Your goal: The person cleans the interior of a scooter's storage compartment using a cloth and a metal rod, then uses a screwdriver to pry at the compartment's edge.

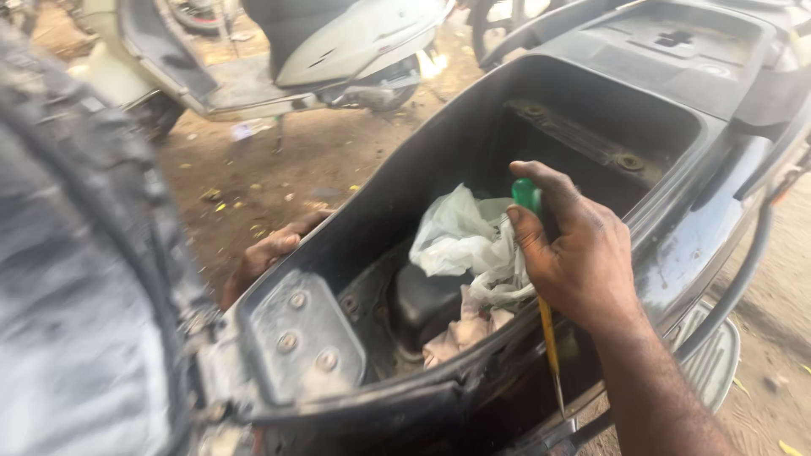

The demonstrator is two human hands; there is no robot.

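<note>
1. A screwdriver (541, 279) with a green handle and yellow shaft is gripped in the right hand (574, 253). The fingers are wrapped shut around the handle, the green top pokes out above the thumb, and the metal tip is pointed down past the near edge of the scooter's storage tub (473, 143).
2. The right hand is rested on the tub's right rim, just beside a crumpled white plastic bag (460, 232) that's stuffed inside.
3. Under the bag, a pinkish rag (460, 333) and a dark rounded part can be seen at the tub's bottom.
4. The left hand (266, 253) is seen on the outside of the tub's left wall, fingers curled over the rim. Only part of it is shown, so how tightly it's closed can't be told.
5. A grey plate with three bolts (300, 338) is fixed at the tub's near end.
6. A white scooter (338, 42) is parked well apart on the dirt ground (279, 169).
</note>
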